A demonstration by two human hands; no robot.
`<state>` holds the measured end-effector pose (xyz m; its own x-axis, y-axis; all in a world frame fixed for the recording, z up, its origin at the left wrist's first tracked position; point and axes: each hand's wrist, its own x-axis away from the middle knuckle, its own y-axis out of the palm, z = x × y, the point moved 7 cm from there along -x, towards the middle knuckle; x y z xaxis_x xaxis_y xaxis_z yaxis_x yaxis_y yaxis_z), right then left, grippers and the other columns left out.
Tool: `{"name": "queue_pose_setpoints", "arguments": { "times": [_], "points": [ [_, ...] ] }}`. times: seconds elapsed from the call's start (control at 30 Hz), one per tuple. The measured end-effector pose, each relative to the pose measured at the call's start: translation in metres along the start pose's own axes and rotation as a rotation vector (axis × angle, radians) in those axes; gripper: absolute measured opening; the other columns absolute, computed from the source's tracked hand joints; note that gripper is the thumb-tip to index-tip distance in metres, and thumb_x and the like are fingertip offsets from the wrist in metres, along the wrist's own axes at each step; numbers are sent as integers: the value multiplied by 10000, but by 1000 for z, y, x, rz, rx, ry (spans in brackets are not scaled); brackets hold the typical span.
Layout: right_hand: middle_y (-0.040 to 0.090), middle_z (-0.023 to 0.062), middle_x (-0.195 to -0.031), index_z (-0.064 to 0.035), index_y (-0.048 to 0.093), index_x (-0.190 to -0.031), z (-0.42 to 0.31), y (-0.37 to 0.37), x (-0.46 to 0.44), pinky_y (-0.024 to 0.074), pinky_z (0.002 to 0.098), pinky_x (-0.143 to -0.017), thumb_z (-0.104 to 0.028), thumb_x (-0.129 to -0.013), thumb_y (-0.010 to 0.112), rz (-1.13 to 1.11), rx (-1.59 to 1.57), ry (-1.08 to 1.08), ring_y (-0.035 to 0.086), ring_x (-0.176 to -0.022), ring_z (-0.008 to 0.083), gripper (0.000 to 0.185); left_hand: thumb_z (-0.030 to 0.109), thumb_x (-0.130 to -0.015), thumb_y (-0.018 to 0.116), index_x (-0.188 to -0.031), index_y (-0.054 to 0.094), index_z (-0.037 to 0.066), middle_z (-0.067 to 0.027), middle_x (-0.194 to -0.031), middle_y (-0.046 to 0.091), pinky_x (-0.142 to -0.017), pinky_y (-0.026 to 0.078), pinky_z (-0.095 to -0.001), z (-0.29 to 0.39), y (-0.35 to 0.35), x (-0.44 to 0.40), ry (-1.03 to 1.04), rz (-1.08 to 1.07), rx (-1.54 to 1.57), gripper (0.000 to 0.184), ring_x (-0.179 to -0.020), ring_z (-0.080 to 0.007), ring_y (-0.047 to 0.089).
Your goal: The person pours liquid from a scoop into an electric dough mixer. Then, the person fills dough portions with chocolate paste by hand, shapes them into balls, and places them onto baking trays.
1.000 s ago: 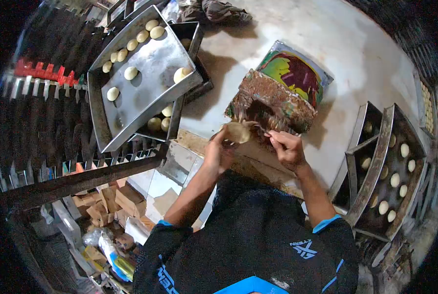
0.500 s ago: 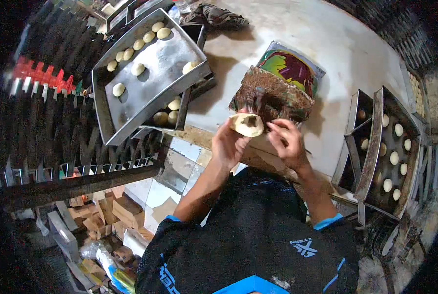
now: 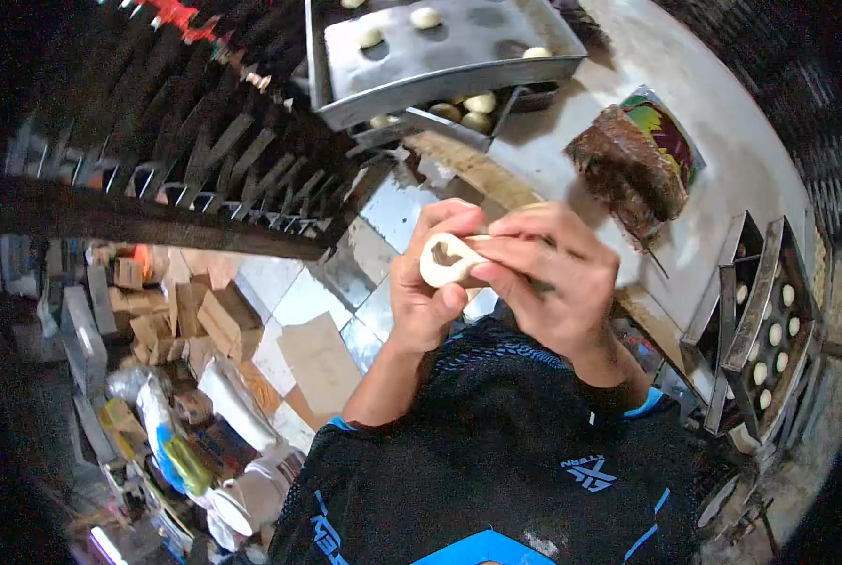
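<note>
In front of my chest, both hands are on one piece of pale dough [image 3: 436,273] with a dark hollow in its middle. My left hand [image 3: 419,297] cups it from the left, its thumb along the lower side. From the right, my right hand [image 3: 557,268] pinches the dough's edge between thumb and fingers. Beyond my hands, on the worktop, lies a dark brown, crumbly-looking mass [image 3: 628,165] on a colourful printed plastic bag [image 3: 664,132]. A thin stick or handle [image 3: 659,262] pokes out of its near side.
A metal tray [image 3: 477,80] with dough balls sits on another tray at the worktop's far left. More trays [image 3: 745,367] of dough balls stand at right. Dark slatted racking [image 3: 185,179] rises on the left. Cardboard [image 3: 322,363] and plastic wrapping litter the tiled floor.
The view has swung left and down, showing more floor. My right hand has come in from beside the dough and now grips its edge. The dough's opening looks narrower.
</note>
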<state>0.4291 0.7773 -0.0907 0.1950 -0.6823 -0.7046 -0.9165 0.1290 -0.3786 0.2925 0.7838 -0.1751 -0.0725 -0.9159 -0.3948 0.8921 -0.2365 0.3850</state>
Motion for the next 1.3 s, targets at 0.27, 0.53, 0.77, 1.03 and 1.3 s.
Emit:
{"name": "queue_pose_setpoints", "arguments": {
  "times": [0.27,0.53,0.77,1.03,1.3],
  "points": [
    [659,134,-887,42,685,-989,-7,51,6,532,284,-632,-28,-724,764,-104,-270,296,668,-747,198,285,180,-812,698,-1171,602,91,-184,-1097,603,-759,525,-359,52,-30,30,560,170,-871,383,-955,-296,622],
    [658,105,-849,-22,707,-915,4,20,-48,517,279,-607,-64,-716,795,-94,18,-100,623,-686,205,222,602,-887,471,-1081,626,26,-105,-1066,426,-919,348,-387,10,-21,-35,120,36,-22,627,-1023,-261,434],
    [668,141,-918,-27,712,-970,70,-25,-76,552,323,-708,-36,-732,776,-52,-297,81,669,-764,207,247,474,-935,550,-896,627,101,-106,-999,397,-776,546,-394,8,29,-122,405,-54,-205,383,-902,-217,450],
    [674,171,-980,22,672,-954,110,-57,-91,574,351,-780,-246,-857,716,103,-340,-136,690,-852,269,289,467,-639,867,-1314,386,46,-132,-1117,436,-750,556,-400,-30,67,-187,342,-162,-130,929,-899,-200,479],
    [646,184,-1041,24,659,-983,157,-42,-137,525,407,-843,-31,-826,635,-28,68,254,642,-955,325,168,31,-787,742,-630,473,29,-70,-590,493,-499,437,-327,-52,13,-242,218,13,-492,311,-525,-205,501]
  ]
}}
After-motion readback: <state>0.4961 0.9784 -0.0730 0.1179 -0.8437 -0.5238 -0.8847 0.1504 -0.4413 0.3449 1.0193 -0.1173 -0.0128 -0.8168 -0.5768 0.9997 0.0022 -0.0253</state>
